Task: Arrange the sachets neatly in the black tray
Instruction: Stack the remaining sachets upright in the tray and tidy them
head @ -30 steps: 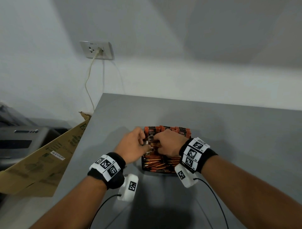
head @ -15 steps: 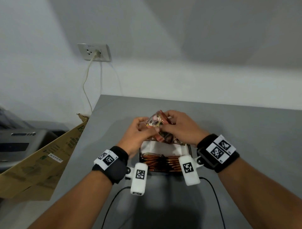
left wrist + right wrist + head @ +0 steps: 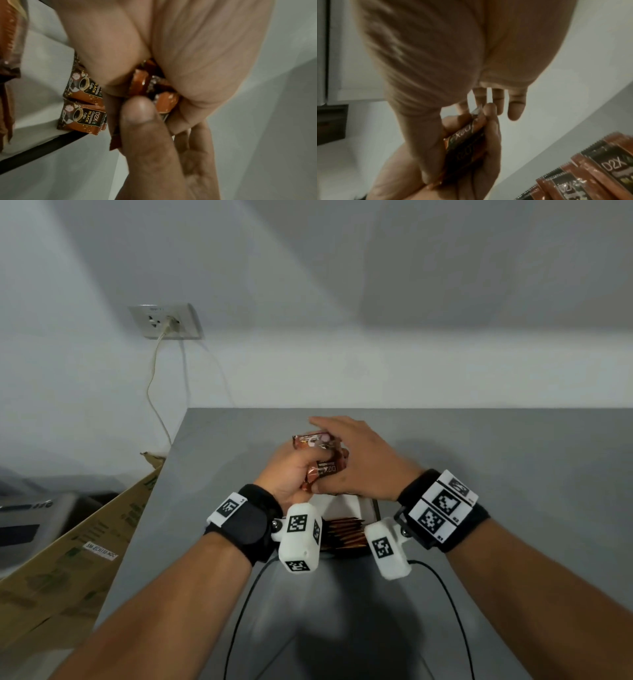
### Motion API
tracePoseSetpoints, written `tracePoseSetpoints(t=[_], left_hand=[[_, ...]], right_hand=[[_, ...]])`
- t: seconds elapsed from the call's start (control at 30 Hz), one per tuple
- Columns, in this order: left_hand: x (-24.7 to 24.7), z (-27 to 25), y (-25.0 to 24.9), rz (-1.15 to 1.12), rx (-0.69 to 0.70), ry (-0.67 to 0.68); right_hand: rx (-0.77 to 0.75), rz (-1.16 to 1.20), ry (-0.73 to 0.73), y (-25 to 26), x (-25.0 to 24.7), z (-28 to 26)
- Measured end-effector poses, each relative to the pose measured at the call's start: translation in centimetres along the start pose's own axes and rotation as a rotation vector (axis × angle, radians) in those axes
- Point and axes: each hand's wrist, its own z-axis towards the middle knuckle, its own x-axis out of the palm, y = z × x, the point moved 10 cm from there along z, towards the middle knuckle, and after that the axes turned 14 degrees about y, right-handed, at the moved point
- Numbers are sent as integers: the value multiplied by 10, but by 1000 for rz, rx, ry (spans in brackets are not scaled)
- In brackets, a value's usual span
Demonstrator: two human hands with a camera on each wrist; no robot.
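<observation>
at the frame centre the left hand point(image 3: 291, 470) clamps a bundle of sachets point(image 3: 320, 455) above the black tray point(image 3: 376, 505); the right hand point(image 3: 359, 460), fingers straight, covers it. loose sachets may slip onto the desk point(image 3: 513, 474).

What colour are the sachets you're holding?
The sachets are orange-brown with a black label panel and a coffee cup picture, clearest in the left wrist view.

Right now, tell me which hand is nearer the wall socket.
Left. The left hand grips the sachets on the wall socket side of the table; the right hand lies farther right.
</observation>
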Motion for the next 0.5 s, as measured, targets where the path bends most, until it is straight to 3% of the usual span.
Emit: tracePoseSetpoints(t=[0.13, 0.23, 0.5], left_hand=[[5, -4, 1, 18, 14, 29], [0, -8, 5, -33, -10, -12], [-15, -15, -3, -52, 37, -46]], right_hand=[[-59, 3, -105, -1, -7, -1], [16, 114, -160, -13, -10, -6], [102, 562, -190, -36, -23, -12]])
